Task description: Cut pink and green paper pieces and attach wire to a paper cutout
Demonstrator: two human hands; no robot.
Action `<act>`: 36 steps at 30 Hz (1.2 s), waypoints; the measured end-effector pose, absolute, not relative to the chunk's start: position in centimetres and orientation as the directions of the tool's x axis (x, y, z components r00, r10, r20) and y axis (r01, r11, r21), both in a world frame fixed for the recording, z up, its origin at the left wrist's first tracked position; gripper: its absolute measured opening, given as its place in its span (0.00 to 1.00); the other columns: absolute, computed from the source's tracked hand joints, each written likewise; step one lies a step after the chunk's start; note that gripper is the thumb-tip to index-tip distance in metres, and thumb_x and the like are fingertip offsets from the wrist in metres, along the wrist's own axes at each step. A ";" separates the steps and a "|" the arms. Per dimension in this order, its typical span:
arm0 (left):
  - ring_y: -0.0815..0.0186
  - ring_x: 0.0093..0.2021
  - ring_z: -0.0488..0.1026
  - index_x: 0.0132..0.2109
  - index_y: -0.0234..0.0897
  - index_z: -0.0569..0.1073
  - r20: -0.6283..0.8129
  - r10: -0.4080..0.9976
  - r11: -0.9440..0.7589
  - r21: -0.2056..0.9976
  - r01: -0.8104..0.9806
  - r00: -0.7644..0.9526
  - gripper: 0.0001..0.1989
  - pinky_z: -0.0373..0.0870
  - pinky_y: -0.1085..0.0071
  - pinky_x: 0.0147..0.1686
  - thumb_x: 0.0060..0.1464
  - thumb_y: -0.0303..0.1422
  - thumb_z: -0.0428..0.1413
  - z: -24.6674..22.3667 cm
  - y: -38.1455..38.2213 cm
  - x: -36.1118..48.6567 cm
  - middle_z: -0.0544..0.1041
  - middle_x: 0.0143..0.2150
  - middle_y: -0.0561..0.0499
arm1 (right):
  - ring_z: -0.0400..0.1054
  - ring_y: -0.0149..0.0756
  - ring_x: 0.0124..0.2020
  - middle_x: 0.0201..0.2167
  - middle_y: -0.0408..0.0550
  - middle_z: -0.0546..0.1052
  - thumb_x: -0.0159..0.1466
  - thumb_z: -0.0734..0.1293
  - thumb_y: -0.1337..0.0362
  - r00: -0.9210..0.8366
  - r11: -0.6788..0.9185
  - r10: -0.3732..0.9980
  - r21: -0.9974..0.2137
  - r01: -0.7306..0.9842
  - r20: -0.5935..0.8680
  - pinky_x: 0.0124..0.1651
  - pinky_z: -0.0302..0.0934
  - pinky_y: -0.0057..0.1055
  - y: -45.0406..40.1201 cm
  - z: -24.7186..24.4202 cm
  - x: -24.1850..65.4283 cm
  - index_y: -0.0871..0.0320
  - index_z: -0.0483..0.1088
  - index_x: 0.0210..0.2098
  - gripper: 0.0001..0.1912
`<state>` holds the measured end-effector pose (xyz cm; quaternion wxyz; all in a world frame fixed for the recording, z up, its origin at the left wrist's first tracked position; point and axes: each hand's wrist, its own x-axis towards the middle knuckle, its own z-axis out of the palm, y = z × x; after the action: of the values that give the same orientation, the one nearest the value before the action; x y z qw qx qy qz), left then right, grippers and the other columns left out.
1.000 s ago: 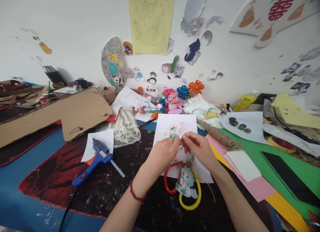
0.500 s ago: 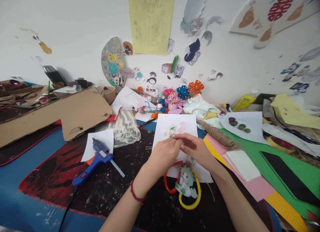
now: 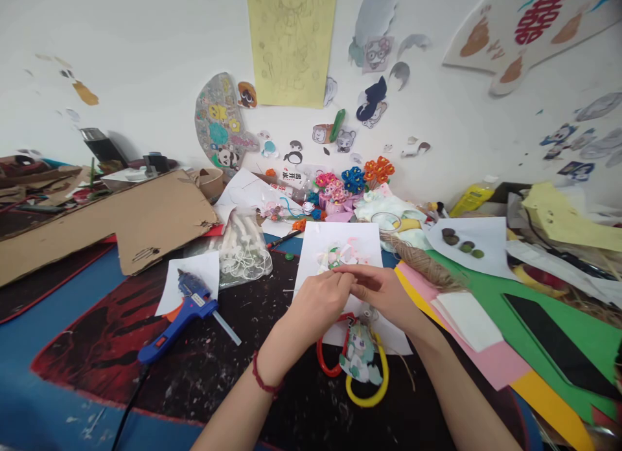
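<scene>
My left hand [image 3: 321, 299] and my right hand [image 3: 383, 292] meet over a white sheet of paper [image 3: 311, 243]. Fingers on both are curled together at the tips, and whatever is pinched between them is hidden. Small coloured paper scraps [image 3: 335, 255] in green and pink lie on the sheet just beyond my fingertips. Nearer to me, below my hands, rest scissors with one red and one yellow handle [image 3: 368, 400]; their blades are largely covered. A paper cutout of a cartoon figure [image 3: 359, 357] with green hair lies over the handles.
A blue glue gun [image 3: 187, 324] lies on white paper at left, its cord trailing forward. Behind it are a bag of white cords [image 3: 245, 250] and cut cardboard [image 3: 160, 211]. At right are twine [image 3: 427, 263], coloured sheets [image 3: 486, 363] and a black phone [image 3: 554, 341].
The view has shifted slightly, moving everything a little to the left. My hands stay together in nearly the same pose above the paper.
</scene>
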<state>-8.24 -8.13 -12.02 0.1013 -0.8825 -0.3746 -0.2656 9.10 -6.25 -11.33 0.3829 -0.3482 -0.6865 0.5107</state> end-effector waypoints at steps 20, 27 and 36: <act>0.64 0.29 0.70 0.33 0.35 0.63 0.578 0.614 -0.661 0.006 0.750 0.537 0.07 0.70 0.69 0.26 0.59 0.22 0.47 -12.6 -8.2 -7.6 0.72 0.30 0.49 | 0.75 0.41 0.44 0.42 0.46 0.81 0.59 0.71 0.59 -0.393 0.270 0.894 -0.959 0.091 0.214 0.48 0.69 0.35 -6.3 -11.4 8.8 0.53 0.78 0.44 0.14; 0.64 0.29 0.71 0.34 0.35 0.63 0.628 0.589 -0.638 -0.025 0.769 0.509 0.07 0.69 0.70 0.25 0.60 0.23 0.46 -12.8 -8.3 -7.3 0.71 0.28 0.50 | 0.75 0.40 0.41 0.39 0.46 0.81 0.59 0.71 0.59 -0.377 0.330 0.886 -0.938 0.105 0.269 0.45 0.69 0.34 -6.2 -11.7 8.7 0.53 0.78 0.44 0.13; 0.64 0.28 0.70 0.33 0.36 0.63 0.657 0.567 -0.628 -0.046 0.777 0.497 0.07 0.68 0.71 0.24 0.59 0.23 0.46 -12.7 -8.5 -7.2 0.71 0.27 0.50 | 0.75 0.43 0.42 0.40 0.48 0.81 0.59 0.71 0.58 -0.372 0.345 0.883 -0.933 0.103 0.285 0.47 0.69 0.37 -6.3 -11.8 8.8 0.55 0.79 0.43 0.14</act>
<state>-7.17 -8.47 -12.74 0.1706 -0.8483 -0.3960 -0.3075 8.82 -6.28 -11.84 0.4339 -0.3544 -0.6959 0.4493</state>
